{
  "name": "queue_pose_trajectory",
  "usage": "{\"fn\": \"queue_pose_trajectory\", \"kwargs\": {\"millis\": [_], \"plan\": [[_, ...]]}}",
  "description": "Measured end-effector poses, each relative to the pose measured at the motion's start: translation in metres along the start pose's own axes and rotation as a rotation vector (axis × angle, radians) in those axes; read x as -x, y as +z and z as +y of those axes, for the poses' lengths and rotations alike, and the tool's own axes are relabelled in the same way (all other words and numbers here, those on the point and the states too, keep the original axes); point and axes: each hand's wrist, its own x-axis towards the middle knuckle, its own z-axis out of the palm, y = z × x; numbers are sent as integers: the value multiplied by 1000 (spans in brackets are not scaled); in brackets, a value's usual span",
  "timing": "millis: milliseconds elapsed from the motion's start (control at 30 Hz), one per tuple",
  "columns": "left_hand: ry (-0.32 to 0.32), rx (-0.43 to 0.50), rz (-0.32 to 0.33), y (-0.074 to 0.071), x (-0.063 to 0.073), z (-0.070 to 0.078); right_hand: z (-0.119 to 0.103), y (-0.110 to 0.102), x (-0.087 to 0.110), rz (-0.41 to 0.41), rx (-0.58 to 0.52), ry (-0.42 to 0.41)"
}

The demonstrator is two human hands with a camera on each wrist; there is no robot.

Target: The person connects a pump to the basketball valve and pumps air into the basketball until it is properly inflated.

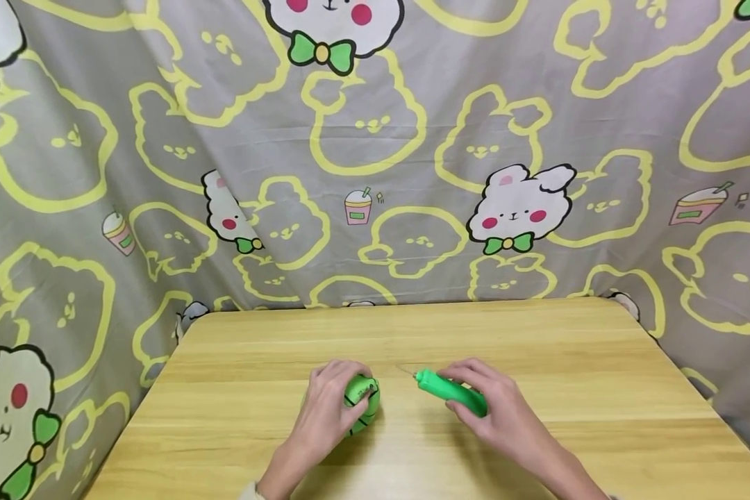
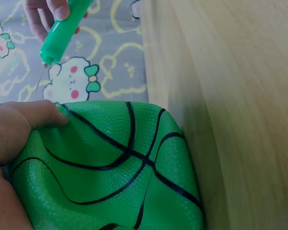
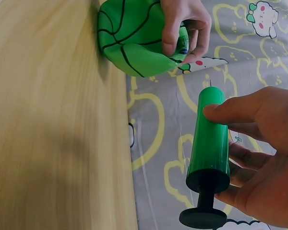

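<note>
My left hand (image 1: pixel 330 403) grips a soft, partly deflated green ball (image 1: pixel 364 415) with black basketball lines, low on the table. In the left wrist view the ball (image 2: pixel 110 163) looks dented and sagging under the thumb. To its right, my right hand (image 1: pixel 496 406) holds a green hand pump (image 1: pixel 450 392) around its barrel, raised above the table. A thin metal needle (image 2: pixel 41 78) sticks out of the pump's tip and points left toward the ball, apart from it. The right wrist view shows the pump's black T-shaped handle (image 3: pixel 204 217) pushed out a short way at the rear.
A light wooden table (image 1: pixel 275 340) lies under both hands. Behind it and along both sides hangs a grey curtain (image 1: pixel 412 160) printed with yellow outlines and white rabbit faces.
</note>
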Motion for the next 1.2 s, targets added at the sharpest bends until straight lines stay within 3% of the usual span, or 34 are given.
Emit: {"fn": "queue_pose_trajectory", "kwargs": {"millis": [267,533,833,1200], "plan": [[12,-65,5,2,2,3,-1,5,1,-23,64,-29],[70,-116,5,6,3,4,-1,11,3,-23,211,-96],[85,-144,6,7,4,6,0,13,1,-15,224,-204],[90,-176,-31,7,2,9,-4,16,0,-33,296,-181]]}}
